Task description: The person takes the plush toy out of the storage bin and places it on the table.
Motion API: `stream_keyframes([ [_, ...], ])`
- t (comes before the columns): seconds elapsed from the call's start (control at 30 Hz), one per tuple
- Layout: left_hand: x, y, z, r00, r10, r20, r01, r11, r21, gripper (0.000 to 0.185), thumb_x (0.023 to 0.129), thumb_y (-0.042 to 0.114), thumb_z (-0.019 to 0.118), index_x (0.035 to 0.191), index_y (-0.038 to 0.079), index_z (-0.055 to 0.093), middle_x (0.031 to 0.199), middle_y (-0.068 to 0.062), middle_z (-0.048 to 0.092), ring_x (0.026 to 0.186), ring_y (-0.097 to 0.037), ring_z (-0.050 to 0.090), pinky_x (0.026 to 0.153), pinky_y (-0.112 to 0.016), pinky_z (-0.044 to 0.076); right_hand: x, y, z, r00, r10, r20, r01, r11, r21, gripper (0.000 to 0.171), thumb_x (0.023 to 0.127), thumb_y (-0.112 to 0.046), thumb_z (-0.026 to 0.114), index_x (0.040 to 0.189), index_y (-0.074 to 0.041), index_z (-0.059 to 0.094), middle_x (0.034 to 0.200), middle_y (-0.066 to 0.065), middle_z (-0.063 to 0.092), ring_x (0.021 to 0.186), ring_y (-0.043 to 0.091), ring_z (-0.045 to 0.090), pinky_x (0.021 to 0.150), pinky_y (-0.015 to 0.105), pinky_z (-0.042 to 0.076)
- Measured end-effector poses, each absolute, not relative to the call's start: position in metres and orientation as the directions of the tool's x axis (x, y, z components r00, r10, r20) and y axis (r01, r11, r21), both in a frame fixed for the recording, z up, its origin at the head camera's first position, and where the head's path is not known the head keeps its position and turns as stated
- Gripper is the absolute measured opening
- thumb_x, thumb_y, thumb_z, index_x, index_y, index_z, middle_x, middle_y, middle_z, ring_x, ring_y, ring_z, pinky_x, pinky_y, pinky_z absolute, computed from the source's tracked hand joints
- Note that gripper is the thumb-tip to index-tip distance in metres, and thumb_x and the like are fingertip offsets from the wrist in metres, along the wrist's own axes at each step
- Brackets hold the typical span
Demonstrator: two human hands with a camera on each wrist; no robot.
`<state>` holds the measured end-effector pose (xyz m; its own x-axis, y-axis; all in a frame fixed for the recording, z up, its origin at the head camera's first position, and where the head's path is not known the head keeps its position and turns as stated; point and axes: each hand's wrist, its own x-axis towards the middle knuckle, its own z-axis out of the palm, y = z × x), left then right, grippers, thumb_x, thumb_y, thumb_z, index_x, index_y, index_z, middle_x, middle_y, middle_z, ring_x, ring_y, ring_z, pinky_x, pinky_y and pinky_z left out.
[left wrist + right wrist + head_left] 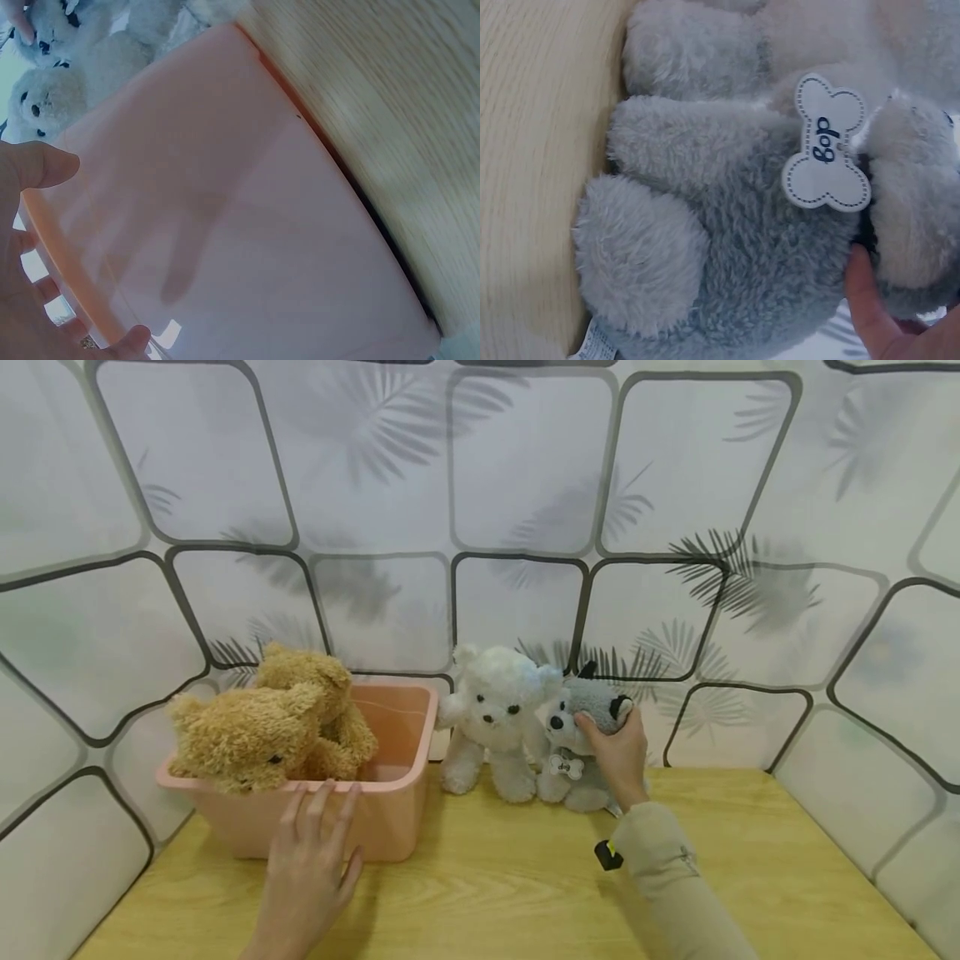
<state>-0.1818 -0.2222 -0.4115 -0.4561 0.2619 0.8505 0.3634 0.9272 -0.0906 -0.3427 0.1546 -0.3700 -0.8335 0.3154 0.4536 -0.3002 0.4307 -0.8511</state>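
My right hand (622, 756) grips a grey-and-white plush dog (588, 700) by its head, thumb on the cheek and the other fingers behind. The dog sits upright on the table, and a bone-shaped tag (829, 150) reading "dog" hangs below its chin. Close beside it on the left is a white plush dog (497, 693), facing forward. My left hand (311, 852) rests its extended fingers on the front rim of a pink plastic bin (225, 172), thumb apart. Two golden-brown plush animals lie in the bin, the nearer one (240, 735) with its head over the rim.
The wooden table (510, 893) reaches back to a patterned fabric wall (525, 468), which also closes in both sides. A small black object with a yellow mark (608, 855) is at my right cuff. A white label (596, 343) shows under the grey dog.
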Motion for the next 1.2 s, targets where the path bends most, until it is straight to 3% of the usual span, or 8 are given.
stream_keyframes([
  [0.13, -0.18, -0.223, -0.412, -0.457, 0.259, 0.851, 0.362, 0.928, -0.088, 0.059, 0.107, 0.044, 0.026, 0.146, 0.005, 0.05, 0.136, -0.032, 0.046, 0.125, -0.06, 0.04, 0.074, -0.072, 0.048, -0.332, 0.157, -0.364, -0.884, 0.293, 0.364, -0.237, 0.391, -0.889, 0.063, 0.093, -0.034, 0.075, 0.128, 0.006, 0.041, 0.124, 0.026, 0.051, 0.113, 0.04, 0.052, 0.093, 0.054, 0.045],
  [0.23, -0.18, -0.223, -0.413, -0.454, 0.256, 0.853, 0.359, 0.929, -0.088, 0.059, 0.107, 0.043, 0.027, 0.146, 0.005, 0.05, 0.136, -0.032, 0.047, 0.126, -0.059, 0.04, 0.074, -0.072, 0.049, -0.324, 0.157, -0.358, -0.883, 0.305, 0.356, -0.225, 0.392, -0.892, 0.059, 0.095, -0.033, 0.072, 0.127, 0.007, 0.042, 0.125, 0.026, 0.049, 0.112, 0.04, 0.05, 0.086, 0.052, 0.045],
  [0.33, -0.18, -0.223, -0.412, -0.455, 0.257, 0.853, 0.36, 0.929, -0.088, 0.059, 0.106, 0.043, 0.027, 0.146, 0.005, 0.05, 0.137, -0.032, 0.047, 0.126, -0.059, 0.04, 0.076, -0.072, 0.048, -0.32, 0.158, -0.352, -0.843, 0.349, 0.409, -0.261, 0.399, -0.879, 0.052, 0.096, -0.027, 0.071, 0.123, 0.007, 0.043, 0.123, 0.026, 0.048, 0.112, 0.042, 0.049, 0.081, 0.049, 0.045],
  [0.5, -0.18, -0.223, -0.411, -0.457, 0.261, 0.85, 0.365, 0.927, -0.089, 0.059, 0.106, 0.042, 0.029, 0.146, 0.005, 0.05, 0.137, -0.033, 0.046, 0.127, -0.059, 0.039, 0.079, -0.073, 0.048, -0.316, 0.159, -0.345, -0.731, 0.418, 0.54, -0.376, 0.413, -0.829, 0.038, 0.095, -0.012, 0.071, 0.116, 0.01, 0.047, 0.119, 0.027, 0.05, 0.114, 0.042, 0.051, 0.083, 0.045, 0.045],
  [0.7, -0.18, -0.223, -0.411, -0.458, 0.266, 0.849, 0.362, 0.927, -0.095, 0.059, 0.106, 0.042, 0.028, 0.146, 0.004, 0.05, 0.136, -0.034, 0.046, 0.127, -0.06, 0.04, 0.079, -0.073, 0.048, -0.314, 0.157, -0.339, -0.684, 0.433, 0.588, -0.448, 0.386, -0.806, 0.029, 0.093, -0.003, 0.069, 0.112, 0.011, 0.052, 0.111, 0.026, 0.056, 0.107, 0.038, 0.059, 0.077, 0.018, 0.046],
  [0.8, -0.18, -0.223, -0.412, -0.459, 0.266, 0.848, 0.36, 0.928, -0.096, 0.06, 0.107, 0.042, 0.027, 0.146, 0.003, 0.05, 0.136, -0.034, 0.046, 0.126, -0.06, 0.039, 0.079, -0.073, 0.048, -0.312, 0.154, -0.336, -0.675, 0.427, 0.602, -0.477, 0.369, -0.798, 0.027, 0.093, -0.001, 0.069, 0.111, 0.01, 0.054, 0.111, 0.025, 0.059, 0.105, 0.037, 0.061, 0.073, 0.011, 0.045],
  [1.03, -0.18, -0.223, -0.412, -0.459, 0.266, 0.848, 0.36, 0.928, -0.096, 0.06, 0.106, 0.042, 0.028, 0.146, 0.003, 0.05, 0.137, -0.033, 0.046, 0.127, -0.059, 0.04, 0.078, -0.072, 0.049, -0.308, 0.148, -0.329, -0.585, 0.424, 0.691, -0.567, 0.395, -0.723, 0.023, 0.091, 0.004, 0.068, 0.108, 0.013, 0.055, 0.113, 0.026, 0.061, 0.105, 0.026, 0.056, 0.086, 0.026, 0.048],
  [1.2, -0.181, -0.222, -0.412, -0.451, 0.267, 0.852, 0.363, 0.927, -0.098, 0.059, 0.106, 0.041, 0.029, 0.146, 0.003, 0.049, 0.137, -0.034, 0.046, 0.127, -0.059, 0.039, 0.08, -0.073, 0.048, -0.303, 0.145, -0.326, -0.559, 0.401, 0.725, -0.622, 0.375, -0.687, 0.019, 0.091, 0.008, 0.066, 0.104, 0.014, 0.053, 0.118, 0.025, 0.061, 0.11, 0.032, 0.056, 0.091, 0.026, 0.049],
])
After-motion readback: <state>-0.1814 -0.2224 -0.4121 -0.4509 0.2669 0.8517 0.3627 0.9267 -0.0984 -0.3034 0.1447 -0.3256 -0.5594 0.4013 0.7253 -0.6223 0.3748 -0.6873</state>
